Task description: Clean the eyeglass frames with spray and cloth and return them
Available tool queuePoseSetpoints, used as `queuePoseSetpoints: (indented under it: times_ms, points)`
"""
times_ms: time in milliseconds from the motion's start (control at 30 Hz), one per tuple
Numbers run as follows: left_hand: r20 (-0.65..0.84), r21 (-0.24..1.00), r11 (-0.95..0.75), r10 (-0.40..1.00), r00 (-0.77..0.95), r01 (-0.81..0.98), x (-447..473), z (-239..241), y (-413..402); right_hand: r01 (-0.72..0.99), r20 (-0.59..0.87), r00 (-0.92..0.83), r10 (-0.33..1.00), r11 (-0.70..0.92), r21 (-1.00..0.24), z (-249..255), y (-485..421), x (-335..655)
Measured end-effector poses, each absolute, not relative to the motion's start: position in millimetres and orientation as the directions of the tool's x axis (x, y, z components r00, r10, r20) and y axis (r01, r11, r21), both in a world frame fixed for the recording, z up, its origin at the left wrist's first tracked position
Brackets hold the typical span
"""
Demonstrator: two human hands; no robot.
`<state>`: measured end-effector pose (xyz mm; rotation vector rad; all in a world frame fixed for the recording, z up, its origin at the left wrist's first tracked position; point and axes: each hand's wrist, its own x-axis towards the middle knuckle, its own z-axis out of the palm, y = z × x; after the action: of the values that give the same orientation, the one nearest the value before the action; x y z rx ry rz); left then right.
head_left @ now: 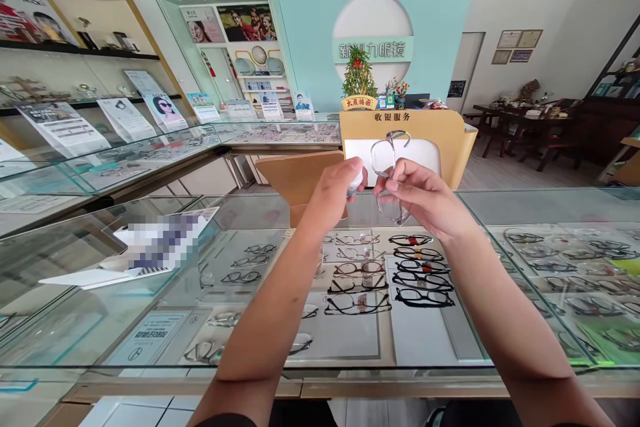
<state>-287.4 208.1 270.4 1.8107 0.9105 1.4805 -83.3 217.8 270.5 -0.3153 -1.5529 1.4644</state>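
My right hand (425, 197) is raised over the glass counter and pinches a pair of clear-framed glasses (387, 177) at the bridge, the frame held on end with one lens above the other. My left hand (336, 188) is closed round a small white thing (356, 181), touching or nearly touching the lower lens. What the white thing is I cannot make out.
A glass display counter (450, 347) runs below my arms, with several rows of glasses on trays inside (390, 280). White papers (150, 250) lie on the counter at left. A yellow cashier desk (415, 137) with a small potted tree (359, 77) stands behind. Wooden table and chairs are at the far right (530, 123).
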Motion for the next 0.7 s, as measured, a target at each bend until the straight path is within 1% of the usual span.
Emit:
queuePoseSetpoints:
  times_ms: [67,133,333,467,600,700]
  points:
    - [0.595,0.77,-0.607,0.794,0.12,0.197,-285.8,268.0,208.0,-0.385,0.451,-0.529,0.719,0.27,-0.883,270.7,216.9,-84.5]
    - [0.619,0.74,-0.631,0.774,0.133,0.232,-284.1,268.5,205.3,-0.385,0.456,-0.533,0.712,0.276,-0.881,270.7,216.9,-85.2]
    - [0.594,0.765,-0.61,0.792,0.141,0.204,-282.1,274.3,197.7,-0.453,0.489,-0.516,0.704,0.26,-0.853,268.9,223.4,-81.8]
    - [0.604,0.75,-0.632,0.774,0.19,0.196,-279.7,273.2,197.1,-0.446,0.493,-0.546,0.677,0.264,-0.855,267.8,224.5,-81.1]
    - [0.624,0.729,-0.65,0.76,0.183,0.213,-275.6,272.0,196.8,-0.453,0.512,-0.568,0.644,0.275,-0.848,267.7,221.9,-83.1]
    - [0.604,0.748,-0.633,0.774,0.191,0.199,-275.8,273.5,196.1,-0.472,0.524,-0.566,0.636,0.27,-0.839,268.3,222.5,-82.4]
